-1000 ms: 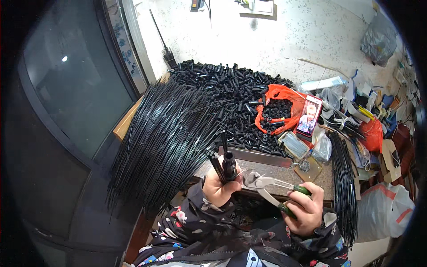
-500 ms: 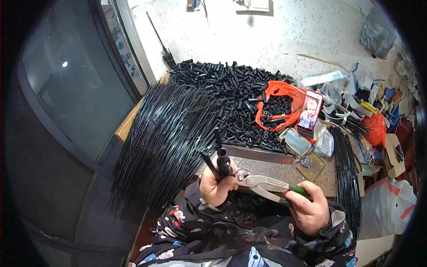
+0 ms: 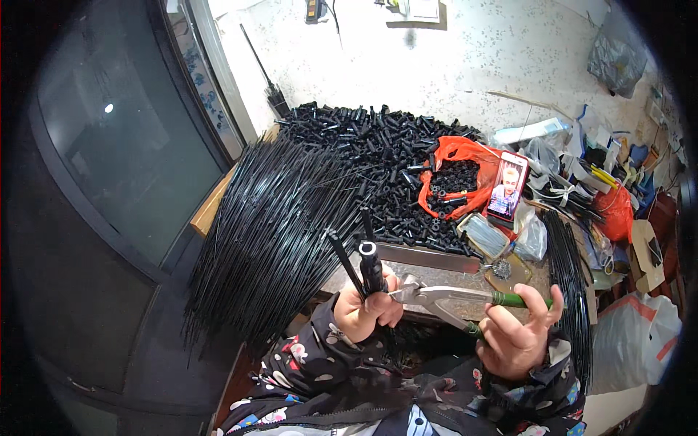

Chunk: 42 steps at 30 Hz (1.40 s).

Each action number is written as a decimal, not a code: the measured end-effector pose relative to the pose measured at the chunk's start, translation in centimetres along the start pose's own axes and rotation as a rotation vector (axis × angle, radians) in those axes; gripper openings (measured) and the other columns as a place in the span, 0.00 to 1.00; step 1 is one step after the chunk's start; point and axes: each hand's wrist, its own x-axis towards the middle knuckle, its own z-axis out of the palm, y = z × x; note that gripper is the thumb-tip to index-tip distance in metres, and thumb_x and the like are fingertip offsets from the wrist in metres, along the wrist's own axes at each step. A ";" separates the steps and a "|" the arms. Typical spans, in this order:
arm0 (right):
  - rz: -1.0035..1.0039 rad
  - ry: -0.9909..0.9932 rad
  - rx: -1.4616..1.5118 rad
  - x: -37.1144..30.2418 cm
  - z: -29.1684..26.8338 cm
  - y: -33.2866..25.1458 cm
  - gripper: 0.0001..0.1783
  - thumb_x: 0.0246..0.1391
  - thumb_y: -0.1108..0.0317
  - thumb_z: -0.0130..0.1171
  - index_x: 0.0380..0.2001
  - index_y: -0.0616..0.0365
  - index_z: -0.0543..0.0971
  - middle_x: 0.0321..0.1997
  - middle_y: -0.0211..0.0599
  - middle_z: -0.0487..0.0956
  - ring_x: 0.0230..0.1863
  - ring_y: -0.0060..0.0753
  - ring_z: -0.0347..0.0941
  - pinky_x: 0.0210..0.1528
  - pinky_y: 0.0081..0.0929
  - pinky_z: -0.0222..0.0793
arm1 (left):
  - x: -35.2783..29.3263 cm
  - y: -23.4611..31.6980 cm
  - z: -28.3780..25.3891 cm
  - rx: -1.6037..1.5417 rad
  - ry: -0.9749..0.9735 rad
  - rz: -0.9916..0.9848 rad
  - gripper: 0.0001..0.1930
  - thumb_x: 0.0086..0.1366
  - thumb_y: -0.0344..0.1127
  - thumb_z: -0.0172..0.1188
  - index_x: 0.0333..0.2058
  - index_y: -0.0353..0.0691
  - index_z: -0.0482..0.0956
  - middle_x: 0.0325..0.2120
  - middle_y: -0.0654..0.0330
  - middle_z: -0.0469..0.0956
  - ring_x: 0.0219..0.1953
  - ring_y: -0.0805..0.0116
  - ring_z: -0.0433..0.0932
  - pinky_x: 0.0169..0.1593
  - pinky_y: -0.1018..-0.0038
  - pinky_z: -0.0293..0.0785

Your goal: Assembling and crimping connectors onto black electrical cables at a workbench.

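Left hand (image 3: 366,311): clenches black tube (image 3: 370,266), upright (thin rods (image 3: 343,260) alongside).
Right hand (image 3: 515,336): grasps green-handled pliers (image 3: 445,299), nose pointing left at the tube's base.

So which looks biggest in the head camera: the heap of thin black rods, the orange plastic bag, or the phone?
1. Heap of thin black rods.
2. Orange plastic bag.
3. Phone, leaning beside the bag.
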 end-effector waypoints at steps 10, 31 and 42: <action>-0.183 -0.182 0.452 0.4 0.7 2.2 0.17 0.31 0.74 0.61 0.32 0.60 0.76 0.37 0.44 0.71 0.34 0.42 0.71 0.32 0.30 0.68 | 0.1 0.0 -0.4 0.219 0.127 0.127 0.21 0.55 0.49 0.56 0.31 0.35 0.63 0.15 0.63 0.63 0.12 0.80 0.59 0.16 0.80 0.57; 0.666 -1.069 1.842 -2.5 4.6 -0.8 0.19 0.42 0.73 0.58 0.39 0.67 0.69 0.25 0.43 0.76 0.22 0.29 0.73 0.25 0.22 0.68 | 0.9 0.9 -0.2 0.246 0.103 0.132 0.20 0.53 0.47 0.60 0.29 0.33 0.70 0.18 0.66 0.69 0.17 0.84 0.64 0.21 0.87 0.58; 0.182 0.010 0.521 -1.6 4.6 -0.4 0.27 0.30 0.75 0.57 0.42 0.62 0.68 0.30 0.45 0.73 0.27 0.41 0.70 0.29 0.31 0.66 | 1.3 0.4 -0.7 0.451 0.117 0.119 0.31 0.28 0.37 0.77 0.33 0.37 0.71 0.24 0.71 0.69 0.28 0.83 0.66 0.32 0.82 0.64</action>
